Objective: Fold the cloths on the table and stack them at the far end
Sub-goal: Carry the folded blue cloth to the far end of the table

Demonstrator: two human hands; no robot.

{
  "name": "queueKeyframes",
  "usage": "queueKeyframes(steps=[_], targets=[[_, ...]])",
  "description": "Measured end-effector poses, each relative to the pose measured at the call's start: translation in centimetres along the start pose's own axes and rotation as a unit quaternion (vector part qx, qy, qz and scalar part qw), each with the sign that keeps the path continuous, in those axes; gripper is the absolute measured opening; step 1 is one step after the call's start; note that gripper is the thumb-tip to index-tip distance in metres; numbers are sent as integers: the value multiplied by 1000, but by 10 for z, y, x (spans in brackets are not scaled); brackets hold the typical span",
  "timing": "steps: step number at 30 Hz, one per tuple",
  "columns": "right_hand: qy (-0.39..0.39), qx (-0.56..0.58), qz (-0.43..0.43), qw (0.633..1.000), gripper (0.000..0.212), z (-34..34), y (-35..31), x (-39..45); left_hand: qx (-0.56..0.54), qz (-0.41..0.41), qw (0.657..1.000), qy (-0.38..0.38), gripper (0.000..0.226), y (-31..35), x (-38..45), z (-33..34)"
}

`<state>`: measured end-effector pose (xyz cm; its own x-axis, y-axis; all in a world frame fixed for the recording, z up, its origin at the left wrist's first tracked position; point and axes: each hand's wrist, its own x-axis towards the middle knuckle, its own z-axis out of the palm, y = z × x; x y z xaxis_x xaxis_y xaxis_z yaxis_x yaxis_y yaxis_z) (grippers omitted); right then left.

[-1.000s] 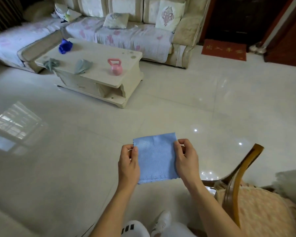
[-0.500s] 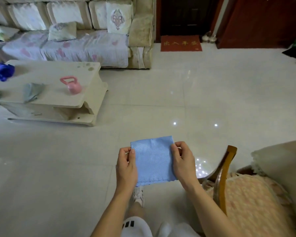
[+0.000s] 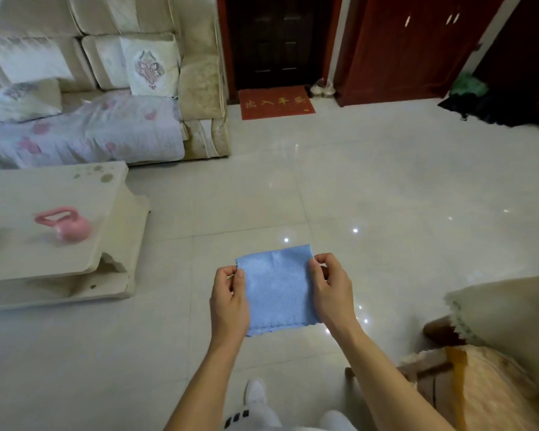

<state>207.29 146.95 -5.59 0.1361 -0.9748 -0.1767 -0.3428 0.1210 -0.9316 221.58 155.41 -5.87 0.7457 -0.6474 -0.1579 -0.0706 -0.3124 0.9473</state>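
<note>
**A:** What have you got on the head view?

**B:** I see both hands held out in front of me over the tiled floor (image 3: 386, 188). Between them hangs a light blue cloth (image 3: 277, 290), folded to a small square and held up in the air, not resting on anything. The left hand (image 3: 229, 301) pinches its left edge, thumb and fingertips closed on the fabric near the upper corner. The right hand (image 3: 332, 289) pinches the right edge the same way, fingers curled round the upper right corner.

**A:** And the table?

**B:** The low cream coffee table (image 3: 112, 213) sits to my left, well apart from the cloth. On it stands a pink kettlebell (image 3: 66, 227), a bit blurred. At the very left edge of the picture there is a greenish smear on the tabletop; I cannot tell what it is.

**A:** Anything else around you?

**B:** Behind the table runs a cream sofa (image 3: 199, 88) with a floral cover (image 3: 106, 132) on the seat and an embroidered cushion (image 3: 150, 68) leaning against the backrest. A red doormat (image 3: 276, 102) lies before a dark door (image 3: 280, 38), with a pair of pale shoes (image 3: 322, 87) just beside it. Down at the lower right I see a wooden chair (image 3: 455, 368) with an orange-patterned seat pad, and a beige draped fabric (image 3: 511, 309) above it. My own white shoe (image 3: 255, 393) shows at the bottom, below the cloth.
</note>
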Motion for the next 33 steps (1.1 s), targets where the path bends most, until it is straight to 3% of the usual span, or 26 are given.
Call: queueKeyframes(steps=[7, 17, 24, 33], targets=[[43, 16, 0, 999, 17, 46, -28, 53, 7, 21, 999, -37, 15, 17, 92, -1], [95, 4, 45, 994, 17, 42, -22, 93, 16, 11, 994, -106, 18, 19, 132, 36], [163, -4, 56, 985, 16, 3, -6, 132, 18, 23, 985, -172, 18, 36, 156, 106], [254, 42, 84, 963, 10, -88, 10, 229, 33, 75, 963, -258, 17, 95, 188, 251]])
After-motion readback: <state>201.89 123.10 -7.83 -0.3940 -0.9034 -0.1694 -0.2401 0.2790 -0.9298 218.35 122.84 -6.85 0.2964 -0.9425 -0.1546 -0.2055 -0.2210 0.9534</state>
